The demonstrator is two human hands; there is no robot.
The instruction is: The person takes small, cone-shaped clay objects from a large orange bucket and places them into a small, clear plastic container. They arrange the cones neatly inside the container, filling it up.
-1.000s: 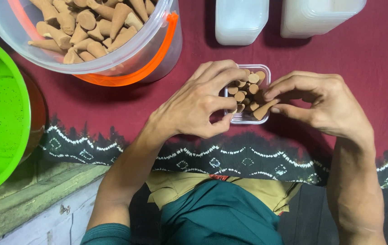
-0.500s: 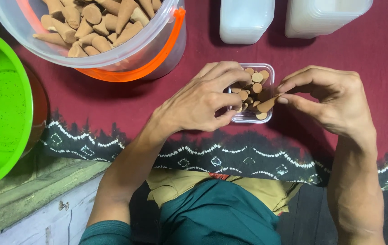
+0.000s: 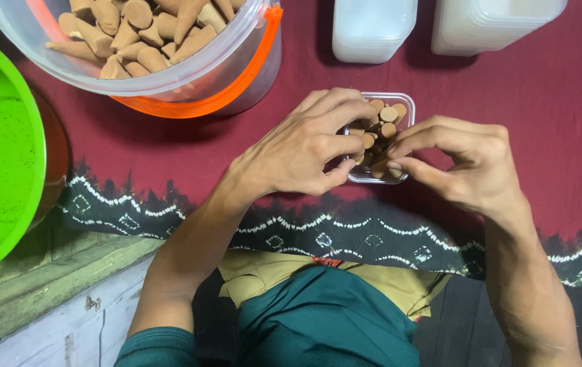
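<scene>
Head view: left hand [image 3: 301, 149] steadies the small clear box [image 3: 403, 102] on the maroon cloth [image 3: 549, 115], fingers curled at its edge; right hand [image 3: 464, 160] pinches a brown cone [image 3: 381, 166] into it, packing them upright.

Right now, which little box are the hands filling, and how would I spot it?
Find the big clear bucket with the orange handle, full of brown cones, on the dark red cloth. Just right of it and nearer the person, the left hand and right hand meet over a small clear box. Unlike the white containers behind, it holds packed cones.
</scene>
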